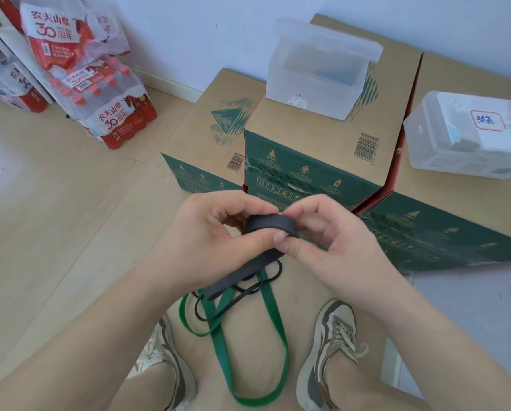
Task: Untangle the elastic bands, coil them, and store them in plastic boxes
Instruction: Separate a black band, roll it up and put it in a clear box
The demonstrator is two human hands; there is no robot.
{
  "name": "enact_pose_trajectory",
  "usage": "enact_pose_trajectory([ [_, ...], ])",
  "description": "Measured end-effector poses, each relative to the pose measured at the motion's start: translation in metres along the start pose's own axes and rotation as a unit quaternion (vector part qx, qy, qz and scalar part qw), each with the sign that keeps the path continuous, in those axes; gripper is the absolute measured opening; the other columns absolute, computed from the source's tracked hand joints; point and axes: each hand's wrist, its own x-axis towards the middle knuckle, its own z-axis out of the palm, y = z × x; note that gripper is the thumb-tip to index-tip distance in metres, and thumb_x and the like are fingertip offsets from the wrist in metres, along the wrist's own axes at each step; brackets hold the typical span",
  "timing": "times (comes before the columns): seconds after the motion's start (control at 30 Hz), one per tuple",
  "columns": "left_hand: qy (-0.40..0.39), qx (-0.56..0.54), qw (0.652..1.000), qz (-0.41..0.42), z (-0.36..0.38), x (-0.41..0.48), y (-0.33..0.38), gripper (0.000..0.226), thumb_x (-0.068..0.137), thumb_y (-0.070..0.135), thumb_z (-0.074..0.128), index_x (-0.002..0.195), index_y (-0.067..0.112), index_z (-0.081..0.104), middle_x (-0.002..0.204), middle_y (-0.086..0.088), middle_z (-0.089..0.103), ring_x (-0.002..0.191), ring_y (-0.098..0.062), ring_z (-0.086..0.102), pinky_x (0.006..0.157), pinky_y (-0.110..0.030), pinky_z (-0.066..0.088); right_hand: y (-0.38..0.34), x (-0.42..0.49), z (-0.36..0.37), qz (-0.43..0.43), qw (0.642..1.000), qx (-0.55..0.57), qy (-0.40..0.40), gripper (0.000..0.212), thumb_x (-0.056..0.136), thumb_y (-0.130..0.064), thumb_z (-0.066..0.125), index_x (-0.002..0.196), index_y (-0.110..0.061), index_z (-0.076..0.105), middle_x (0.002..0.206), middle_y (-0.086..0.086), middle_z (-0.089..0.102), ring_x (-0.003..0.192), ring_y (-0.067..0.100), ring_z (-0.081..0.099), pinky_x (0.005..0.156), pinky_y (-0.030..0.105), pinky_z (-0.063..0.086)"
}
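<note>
- Head view looks down on two bare forearms that reach forward from the lower corners and meet at mid-frame, above the person's knees.
- The left hand lies with its back up, fingers curled under, thumb stretched across to press the near edge of a black band.
- The right hand faces it, wrist bent inward, its fingers arched over the top of the same band and its thumb tucked below.
- Both grips are closed on the black band: its upper part is wound into a flat, tight coil pinched between the two hands.
- The uncoiled tail of the black band hangs from under the hands, slanting down and left toward the floor.
- A green band lies on the floor between two shoes in a long loop, with a second fold off to the left.
- Thin black loops lie crossed over the green band's upper end, just beneath the hanging tail.
- Beyond the hands stand cardboard cartons; on the middle one sits an open plastic box with its lid tipped back and something dark and blurred inside.
- A lidded plastic box with a white label rests on the right carton, well apart from the hands.
- Shrink-wrapped bottle packs are stacked against the wall at upper left.
</note>
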Motion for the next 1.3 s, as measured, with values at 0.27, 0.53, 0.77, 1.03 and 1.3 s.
enact_pose_trajectory([
  [0.27, -0.094, 0.021, 0.995, -0.022, -0.017, -0.004, -0.009, 0.030, 0.085, 0.013, 0.084, 0.114, 0.020, 0.078, 0.102, 0.007, 0.080, 0.100, -0.014, 0.075, 0.094, -0.038, 0.058, 0.002, 0.002, -0.004, 0.021, 0.999, -0.025, -0.042, 0.014, 0.090, -0.010, 0.080, 0.097, -0.022, 0.075, 0.092, 0.001, 0.078, 0.084, 0.022, 0.074, 0.087, 0.040, 0.061],
  [0.53, -0.070, -0.002, 0.998, 0.005, -0.004, -0.002, -0.003, 0.040, 0.079, 0.020, 0.083, 0.116, 0.023, 0.069, 0.094, 0.000, 0.075, 0.088, -0.019, 0.073, 0.086, -0.039, 0.059, -0.003, -0.002, 0.001, -0.007, 0.994, -0.109, -0.015, 0.017, 0.090, -0.020, 0.080, 0.092, -0.033, 0.069, 0.091, -0.012, 0.073, 0.085, 0.010, 0.071, 0.078, 0.020, 0.055],
  [0.77, -0.259, 0.080, 0.957, -0.100, 0.004, 0.002, -0.033, 0.036, 0.076, 0.024, 0.081, 0.106, 0.034, 0.064, 0.104, 0.010, 0.070, 0.102, -0.013, 0.068, 0.097, -0.043, 0.054, -0.019, -0.007, -0.013, -0.047, 0.998, -0.035, 0.026, 0.021, 0.094, -0.008, 0.073, 0.099, -0.027, 0.070, 0.095, -0.003, 0.076, 0.088, 0.020, 0.073, 0.082, 0.038, 0.063],
  [1.03, -0.095, 0.263, 0.953, -0.113, -0.010, -0.004, -0.032, 0.013, 0.097, 0.021, 0.066, 0.102, 0.031, 0.059, 0.087, 0.006, 0.066, 0.087, -0.022, 0.065, 0.080, -0.038, 0.053, -0.013, -0.011, -0.032, 0.025, 0.991, -0.048, 0.119, 0.010, 0.097, -0.017, 0.072, 0.099, -0.025, 0.065, 0.099, 0.001, 0.075, 0.093, 0.023, 0.071, 0.087, 0.033, 0.060],
  [1.3, 0.092, 0.118, 0.988, 0.047, -0.022, -0.045, 0.032, 0.037, 0.090, 0.014, 0.078, 0.122, 0.023, 0.062, 0.100, 0.016, 0.076, 0.092, 0.003, 0.071, 0.083, -0.007, 0.050, -0.014, -0.019, -0.008, 0.016, 0.988, -0.152, -0.029, 0.062, 0.089, -0.026, 0.079, 0.140, -0.047, 0.050, 0.126, -0.023, 0.067, 0.134, -0.002, 0.053, 0.115, 0.031, 0.037],
])
